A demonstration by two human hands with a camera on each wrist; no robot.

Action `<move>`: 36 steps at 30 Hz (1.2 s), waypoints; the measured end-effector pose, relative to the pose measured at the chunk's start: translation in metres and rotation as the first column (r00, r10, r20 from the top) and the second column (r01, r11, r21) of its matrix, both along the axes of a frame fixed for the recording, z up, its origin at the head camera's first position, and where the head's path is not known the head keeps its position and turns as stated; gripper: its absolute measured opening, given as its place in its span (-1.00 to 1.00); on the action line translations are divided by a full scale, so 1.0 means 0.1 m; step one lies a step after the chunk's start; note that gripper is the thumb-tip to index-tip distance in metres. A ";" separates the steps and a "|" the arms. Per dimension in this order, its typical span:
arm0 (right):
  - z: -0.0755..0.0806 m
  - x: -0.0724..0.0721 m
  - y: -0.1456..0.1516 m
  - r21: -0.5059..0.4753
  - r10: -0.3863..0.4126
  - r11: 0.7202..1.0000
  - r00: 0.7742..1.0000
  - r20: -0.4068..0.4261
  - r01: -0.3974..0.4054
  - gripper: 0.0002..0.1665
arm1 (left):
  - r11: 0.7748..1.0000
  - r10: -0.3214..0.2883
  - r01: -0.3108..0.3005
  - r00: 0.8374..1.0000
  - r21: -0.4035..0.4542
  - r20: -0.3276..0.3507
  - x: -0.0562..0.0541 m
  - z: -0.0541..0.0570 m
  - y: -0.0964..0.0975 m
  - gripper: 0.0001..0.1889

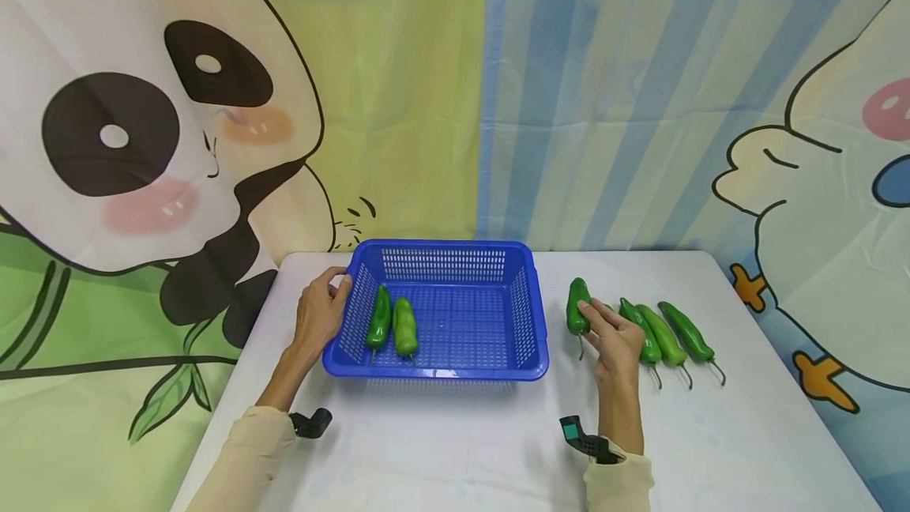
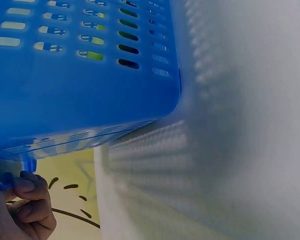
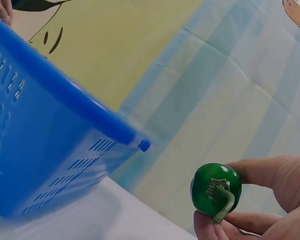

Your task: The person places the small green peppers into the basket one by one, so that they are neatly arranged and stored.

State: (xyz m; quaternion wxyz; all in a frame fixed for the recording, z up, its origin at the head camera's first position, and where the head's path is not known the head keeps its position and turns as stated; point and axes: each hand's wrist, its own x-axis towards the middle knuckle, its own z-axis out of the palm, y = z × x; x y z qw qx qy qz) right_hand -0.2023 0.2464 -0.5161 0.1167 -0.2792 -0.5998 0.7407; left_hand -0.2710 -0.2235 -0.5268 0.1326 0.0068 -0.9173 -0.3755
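Note:
A blue plastic basket (image 1: 455, 374) with slotted walls stands on the table, two green peppers lying inside at its left: a darker one (image 1: 379, 318) and a lighter one (image 1: 404, 326). My left hand (image 1: 321, 310) grips the basket's left rim; the left wrist view shows its fingers curled at the rim. To the right of the basket, my right hand (image 1: 615, 336) pinches a dark green pepper (image 1: 578, 305) between thumb and fingers, stem toward me. In the right wrist view the pepper's stem end (image 3: 216, 190) faces the camera.
Several more green peppers lie right of my right hand, among them a lighter one (image 1: 663, 334) and a dark one (image 1: 686, 331). The white table (image 1: 426, 449) ends at a hanging cloth backdrop (image 1: 597, 101) with cartoon animals.

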 end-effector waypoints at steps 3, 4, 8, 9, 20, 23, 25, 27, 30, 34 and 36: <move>0.03 0.01 0.00 -0.024 -0.005 1.000 1.000 -0.018 0.005 -0.27 | 1.000 -0.003 0.003 1.000 -0.006 -0.009 0.00 0.00 0.00 -0.57; 0.04 0.01 -0.01 -0.027 -0.006 1.000 1.000 -0.023 0.005 -0.27 | 1.000 -0.004 0.004 1.000 -0.007 -0.014 -0.01 0.00 0.00 -0.57; 0.08 0.03 -0.01 -0.022 0.009 1.000 1.000 -0.027 -0.009 -0.26 | 1.000 -0.007 0.007 1.000 -0.007 -0.026 -0.01 0.00 -0.01 -0.58; 0.09 0.04 -0.01 -0.019 0.014 1.000 0.999 -0.030 -0.014 -0.27 | 1.000 -0.007 0.007 1.000 -0.008 -0.026 -0.01 0.00 -0.01 -0.58; 0.25 0.06 -0.03 0.001 0.018 1.000 0.999 -0.050 -0.018 -0.31 | 1.000 -0.005 0.005 1.000 -0.010 -0.021 -0.01 0.01 0.00 -0.57; 0.29 0.06 -0.04 -0.005 0.016 1.000 0.998 -0.061 -0.017 -0.32 | 1.000 -0.006 0.006 1.000 -0.009 -0.021 -0.01 0.01 0.00 -0.57; 0.31 0.05 -0.05 -0.006 0.017 1.000 0.997 -0.072 -0.018 -0.32 | 1.000 -0.008 0.008 1.000 -0.006 -0.020 -0.01 0.02 0.00 -0.56; 0.34 0.05 -0.06 -0.009 0.019 1.000 0.996 -0.082 -0.020 -0.32 | 1.000 -0.010 0.010 1.000 -0.004 -0.018 -0.01 0.02 0.00 -0.56; 0.37 0.05 -0.09 0.000 0.028 1.000 0.996 -0.090 -0.028 -0.33 | 1.000 -0.011 0.011 1.000 -0.002 -0.014 -0.02 0.01 -0.01 -0.56; 0.42 0.06 -0.13 0.011 0.044 0.999 0.994 -0.104 -0.043 -0.34 | 1.000 -0.011 0.011 1.000 -0.001 -0.014 -0.02 0.00 -0.01 -0.56; 0.44 0.07 -0.15 0.015 0.048 0.999 0.992 -0.113 -0.047 -0.33 | 1.000 -0.011 0.011 1.000 -0.001 -0.014 -0.01 0.00 -0.01 -0.56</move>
